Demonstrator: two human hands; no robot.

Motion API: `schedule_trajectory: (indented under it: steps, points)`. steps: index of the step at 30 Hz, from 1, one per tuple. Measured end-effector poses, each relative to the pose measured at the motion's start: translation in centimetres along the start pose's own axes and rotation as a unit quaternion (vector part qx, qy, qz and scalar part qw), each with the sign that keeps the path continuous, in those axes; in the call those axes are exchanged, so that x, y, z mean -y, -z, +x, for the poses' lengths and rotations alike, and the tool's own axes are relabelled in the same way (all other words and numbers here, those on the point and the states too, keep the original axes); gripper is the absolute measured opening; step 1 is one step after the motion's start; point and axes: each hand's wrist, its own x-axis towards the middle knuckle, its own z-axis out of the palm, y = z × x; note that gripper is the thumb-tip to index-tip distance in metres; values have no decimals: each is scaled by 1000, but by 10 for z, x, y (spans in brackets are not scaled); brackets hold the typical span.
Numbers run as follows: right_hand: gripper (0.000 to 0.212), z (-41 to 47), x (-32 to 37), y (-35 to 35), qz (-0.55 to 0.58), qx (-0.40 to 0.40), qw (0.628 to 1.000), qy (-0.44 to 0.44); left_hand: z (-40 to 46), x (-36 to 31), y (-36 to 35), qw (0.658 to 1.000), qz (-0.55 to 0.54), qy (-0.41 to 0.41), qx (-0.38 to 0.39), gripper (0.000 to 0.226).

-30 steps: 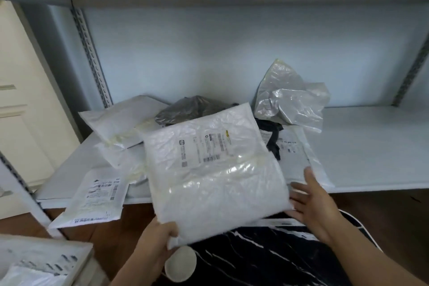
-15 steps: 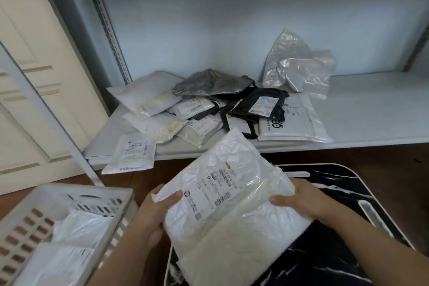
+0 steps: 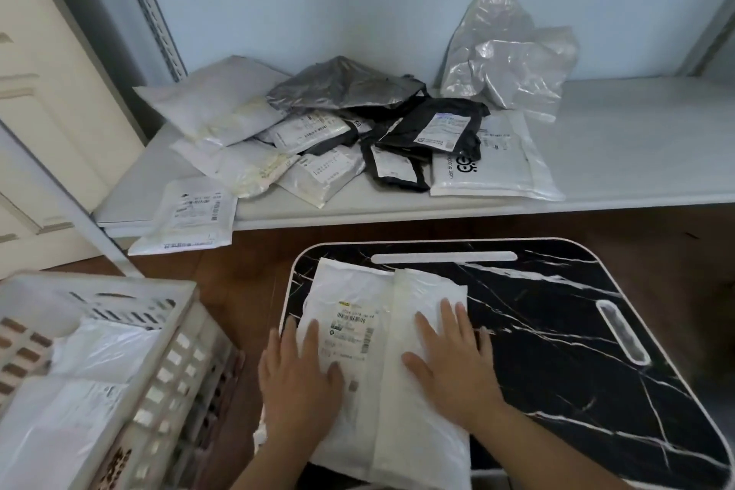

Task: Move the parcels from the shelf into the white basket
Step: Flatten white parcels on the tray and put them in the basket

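Note:
A large white parcel (image 3: 370,314) with a barcode label lies flat on the black marble-pattern table (image 3: 557,330). My left hand (image 3: 298,382) presses flat on its left half, fingers straight. My right hand (image 3: 453,362) presses flat on its right half, also with straight fingers. The white basket (image 3: 167,362) stands at the lower left, holding a few white parcels (image 3: 99,350). Several more parcels, white, grey and black (image 3: 429,123), lie piled on the grey shelf (image 3: 616,155) behind the table.
A crumpled clear plastic bag (image 3: 509,52) stands at the shelf's back. One white parcel (image 3: 191,215) overhangs the shelf's front edge. Slotted metal uprights (image 3: 147,0) frame the shelf. A cream door (image 3: 39,91) is at the left. Brown floor shows between basket and table.
The large white parcel came down from the shelf height onto the black table. Both hands went from gripping its edges to pressing flat on top. The view tilted downward.

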Motion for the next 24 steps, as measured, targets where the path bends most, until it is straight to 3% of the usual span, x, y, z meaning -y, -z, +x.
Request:
schedule_trajectory:
  steps: [4, 9, 24]
  points:
    - [62, -1, 16, -25, -15, -49, 998, 44, 10, -5, -23, 992, 51, -115, 19, 63]
    - [59, 6, 22, -46, -47, -90, 993, 67, 23, -9, -45, 981, 91, -173, -21, 58]
    - [60, 12, 25, -52, -43, -66, 995, 66, 29, -7, -59, 981, 79, -180, 8, 61]
